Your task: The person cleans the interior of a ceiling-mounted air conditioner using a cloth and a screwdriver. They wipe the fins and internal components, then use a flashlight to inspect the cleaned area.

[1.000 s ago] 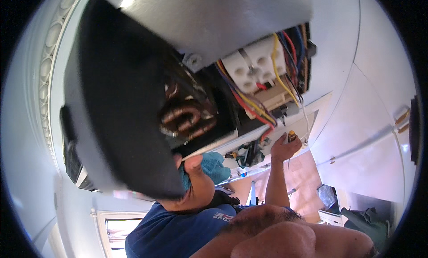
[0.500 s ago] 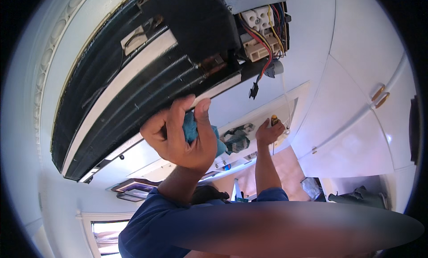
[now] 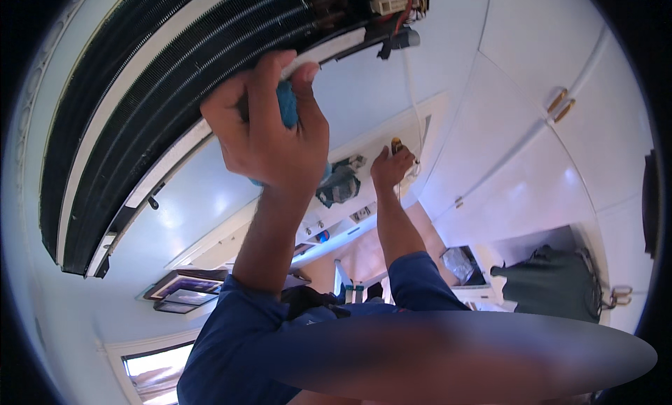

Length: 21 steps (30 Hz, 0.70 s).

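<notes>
An opened wall air conditioner (image 3: 210,48) with dark fins and pale strips fills the upper left. My left hand (image 3: 269,129) is closed around a crumpled teal cloth (image 3: 287,104), its thumb and forefinger against the pale strip at the unit's lower edge. Most of the cloth is hidden by the fingers. Lower and farther right, my right hand (image 3: 392,168) is closed on a screwdriver (image 3: 397,146) with a yellow and black handle. Only the handle and a bit of thin shaft show.
Coloured wires (image 3: 408,6) and a grey cylindrical part (image 3: 406,39) sit at the unit's right end. White cupboard doors (image 3: 518,167) line the right side. Below are a grey patterned cloth (image 3: 341,182), framed pictures (image 3: 183,291) and a dark green garment (image 3: 546,282).
The air conditioner and both hands appear higher and farther left as the view shifts. My left hand keeps the cloth at the unit's edge; my right still holds the screwdriver.
</notes>
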Motion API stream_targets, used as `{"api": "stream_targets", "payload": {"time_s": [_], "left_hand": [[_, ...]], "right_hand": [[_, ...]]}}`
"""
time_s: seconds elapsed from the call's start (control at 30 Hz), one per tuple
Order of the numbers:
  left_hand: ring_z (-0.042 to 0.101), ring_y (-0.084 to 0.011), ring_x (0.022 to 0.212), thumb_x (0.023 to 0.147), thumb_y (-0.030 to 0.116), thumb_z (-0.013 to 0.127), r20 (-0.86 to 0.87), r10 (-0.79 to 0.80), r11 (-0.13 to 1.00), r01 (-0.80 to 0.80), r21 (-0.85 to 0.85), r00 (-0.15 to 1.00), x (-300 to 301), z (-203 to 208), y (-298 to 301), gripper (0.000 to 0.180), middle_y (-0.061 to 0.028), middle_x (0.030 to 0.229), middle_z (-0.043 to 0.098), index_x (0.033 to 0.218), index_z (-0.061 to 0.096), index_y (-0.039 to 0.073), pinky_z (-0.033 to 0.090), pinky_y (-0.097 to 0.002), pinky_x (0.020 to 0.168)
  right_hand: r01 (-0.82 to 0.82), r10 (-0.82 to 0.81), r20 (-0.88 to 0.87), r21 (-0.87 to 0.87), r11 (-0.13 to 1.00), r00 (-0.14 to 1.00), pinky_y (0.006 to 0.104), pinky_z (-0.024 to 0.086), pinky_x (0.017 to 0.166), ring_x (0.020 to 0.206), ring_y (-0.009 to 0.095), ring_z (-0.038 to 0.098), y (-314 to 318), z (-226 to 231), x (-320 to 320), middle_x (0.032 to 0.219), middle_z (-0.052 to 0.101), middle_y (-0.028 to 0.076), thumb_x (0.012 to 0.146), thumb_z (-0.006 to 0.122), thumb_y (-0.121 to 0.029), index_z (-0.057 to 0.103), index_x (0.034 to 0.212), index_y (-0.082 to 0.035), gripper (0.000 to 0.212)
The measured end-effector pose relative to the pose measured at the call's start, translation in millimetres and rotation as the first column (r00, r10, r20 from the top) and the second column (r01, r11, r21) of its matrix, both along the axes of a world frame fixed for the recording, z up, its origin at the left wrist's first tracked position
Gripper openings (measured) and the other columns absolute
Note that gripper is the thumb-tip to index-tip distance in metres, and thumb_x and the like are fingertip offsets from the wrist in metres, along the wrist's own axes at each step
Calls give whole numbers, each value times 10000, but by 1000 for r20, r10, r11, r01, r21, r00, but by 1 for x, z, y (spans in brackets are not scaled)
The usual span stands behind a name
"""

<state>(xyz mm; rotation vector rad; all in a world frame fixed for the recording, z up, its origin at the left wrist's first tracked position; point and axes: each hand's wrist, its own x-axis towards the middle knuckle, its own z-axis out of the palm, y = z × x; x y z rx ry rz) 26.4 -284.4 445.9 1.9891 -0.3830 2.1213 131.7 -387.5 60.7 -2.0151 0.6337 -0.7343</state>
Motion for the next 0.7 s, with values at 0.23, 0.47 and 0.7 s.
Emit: {"api": "stream_targets", "payload": {"time_s": [0.23,0.47,0.7], "left_hand": [[620,-154,839,896,348,845,-43,14,1000,-13,26,999,-4,1,2,207,-5,1051,545,1036,802,202,498,-304,595],[710,-316,734,949,288,707,-398,-393,884,220,-412,829,-14,-1,-7,176,-121,846,691,1055,704,147,561,-467,579],[737,-346,770,900,214,604,-495,-499,845,275,-458,711,1,6,-27,182,-132,926,737,880,746,101,595,-473,576]], "right_hand": [[-291,292,-24,-196,936,956,549,530,899,1136,465,588,-29,-68,-115,1214,566,236,992,640,-126,549,1235,-23,280],[-673,706,-649,391,628,282,584,526,861,1040,505,660,-82,-185,-436,1106,700,272,1047,573,-246,558,1205,-32,266],[-747,552,-824,444,495,-124,575,530,872,1049,499,662,-123,-173,-467,1112,703,269,1032,596,-253,569,1209,-32,284]]}}
